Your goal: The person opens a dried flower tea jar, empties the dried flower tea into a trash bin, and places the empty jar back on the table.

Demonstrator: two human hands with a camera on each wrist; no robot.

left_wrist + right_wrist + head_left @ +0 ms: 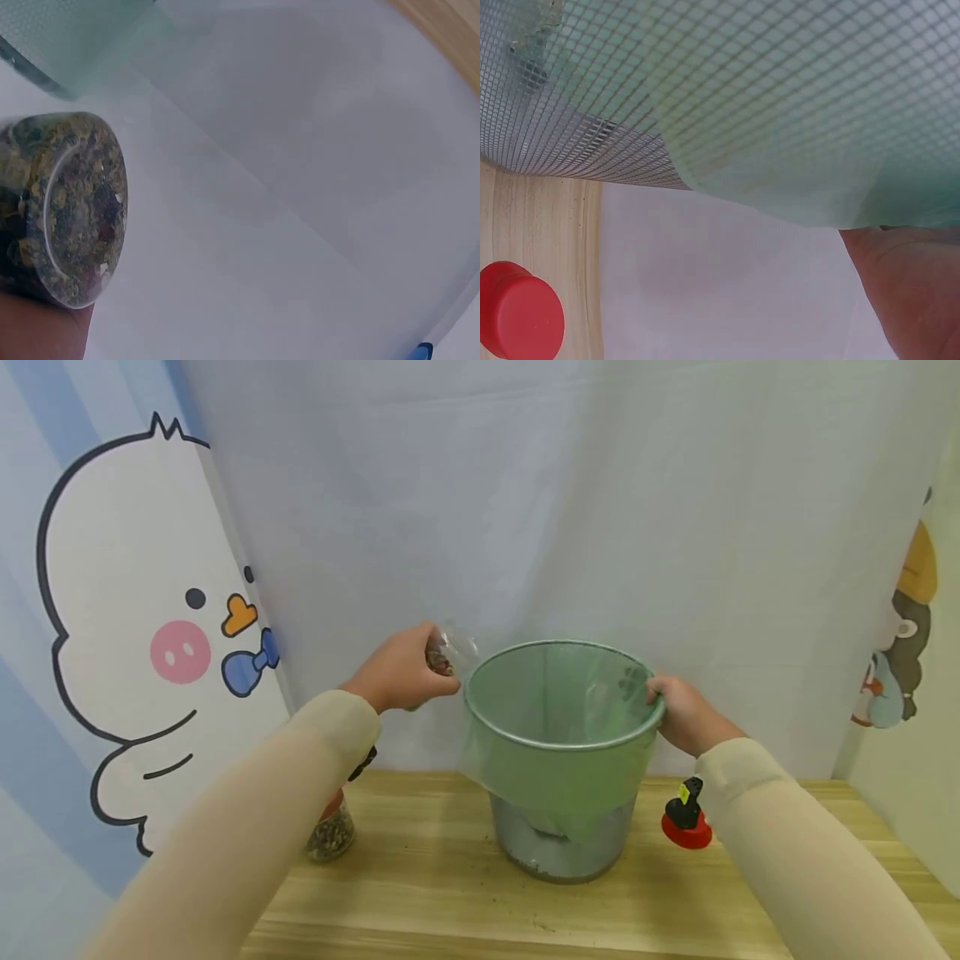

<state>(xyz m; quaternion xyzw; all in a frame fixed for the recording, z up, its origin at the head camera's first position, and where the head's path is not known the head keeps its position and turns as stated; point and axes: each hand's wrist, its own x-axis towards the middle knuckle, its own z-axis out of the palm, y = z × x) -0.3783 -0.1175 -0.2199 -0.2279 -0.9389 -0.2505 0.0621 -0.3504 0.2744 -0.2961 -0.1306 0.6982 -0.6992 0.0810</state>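
My left hand (401, 668) grips a clear jar (442, 656) of dried, multicoloured plant bits and holds it up at the left rim of the bin. In the left wrist view the round base of the jar (86, 217) faces the camera, its contents pressed against it. A grey wire-mesh wastebasket (558, 860) stands upright, lined with a pale green bag (562, 777) folded over its rim. My right hand (686, 714) grips the right side of that rim, thumb over the edge; the bag hides its other fingers in the right wrist view.
Left of the bin, partly behind my left sleeve, stands a second jar (332, 839) with an orange-red lid. A red lid-like piece (687, 832) with something black and yellow over it is at the right. Crumbs (540, 927) lie on the wooden table (420, 893); a white curtain (480, 527) hangs behind.
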